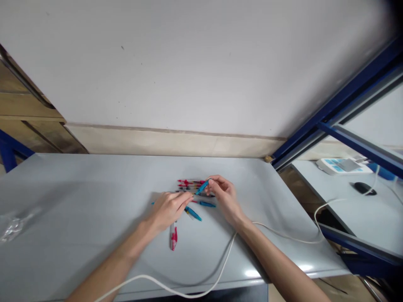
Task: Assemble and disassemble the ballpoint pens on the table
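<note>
Several pens with red and blue caps lie in a loose pile (192,184) at the middle of a pale grey table (78,197). My right hand (225,199) pinches a blue pen (202,187) by its upper end, tilted over the pile. My left hand (170,207) rests fingers-down on the pens at the pile's left side, fingertips pressed together on something I cannot make out. A red-capped pen (173,237) lies apart, nearer to me, and other blue pens (193,214) lie between my hands.
A white cable (220,268) loops across the table's front and off to the right. Crumpled clear plastic (14,226) lies at the far left. A blue metal frame (333,109) borders the right side, with a second table holding a white device (343,165) and a black mouse (364,188).
</note>
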A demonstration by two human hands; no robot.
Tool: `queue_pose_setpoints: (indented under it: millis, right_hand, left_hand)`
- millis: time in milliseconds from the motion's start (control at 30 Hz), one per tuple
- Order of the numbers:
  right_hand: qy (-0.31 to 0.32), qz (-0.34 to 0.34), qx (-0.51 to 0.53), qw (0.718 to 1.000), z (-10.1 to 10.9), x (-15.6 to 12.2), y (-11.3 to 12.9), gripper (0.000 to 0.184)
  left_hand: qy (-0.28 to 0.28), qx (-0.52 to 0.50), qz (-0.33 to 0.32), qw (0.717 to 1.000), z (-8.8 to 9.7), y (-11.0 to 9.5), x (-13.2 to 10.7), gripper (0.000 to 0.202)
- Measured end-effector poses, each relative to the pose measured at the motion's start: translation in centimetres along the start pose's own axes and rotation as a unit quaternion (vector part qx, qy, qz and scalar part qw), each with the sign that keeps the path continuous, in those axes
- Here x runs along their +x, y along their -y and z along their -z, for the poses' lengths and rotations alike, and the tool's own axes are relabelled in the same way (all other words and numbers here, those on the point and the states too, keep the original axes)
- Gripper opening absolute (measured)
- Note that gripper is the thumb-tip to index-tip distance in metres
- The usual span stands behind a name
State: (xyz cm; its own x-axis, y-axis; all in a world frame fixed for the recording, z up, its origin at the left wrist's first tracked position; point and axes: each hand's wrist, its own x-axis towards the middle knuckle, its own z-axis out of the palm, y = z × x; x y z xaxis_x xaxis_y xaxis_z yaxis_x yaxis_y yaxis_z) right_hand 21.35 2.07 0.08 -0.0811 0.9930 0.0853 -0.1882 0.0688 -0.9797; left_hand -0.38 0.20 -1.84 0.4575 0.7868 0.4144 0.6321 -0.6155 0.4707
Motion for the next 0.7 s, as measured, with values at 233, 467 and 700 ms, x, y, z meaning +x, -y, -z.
queue_pose_setpoints:
  millis: [233, 467, 700]
  right_hand:
    - [0.000, -0.001, -0.028, 1.000, -0.2, -0.1, 0.2, 0.027]
    - [0.005, 0.001, -0.045, 0.999, -0.2, -0.3, 0.7, 0.025]
    - [0.122, 0.079, -0.162, 0.976, -0.5, -1.1, 0.8, 0.018]
  left_hand:
    - [0.008, 0.007, 0.013, 1.000, 0.2, 0.1, -0.1, 0.025]
    - [-0.009, -0.026, 0.020, 0.999, 0.5, 0.1, 0.0, 0.025]
    - [0.033, -0.049, 0.056, 0.997, 0.8, -0.4, 0.2, 0.027]
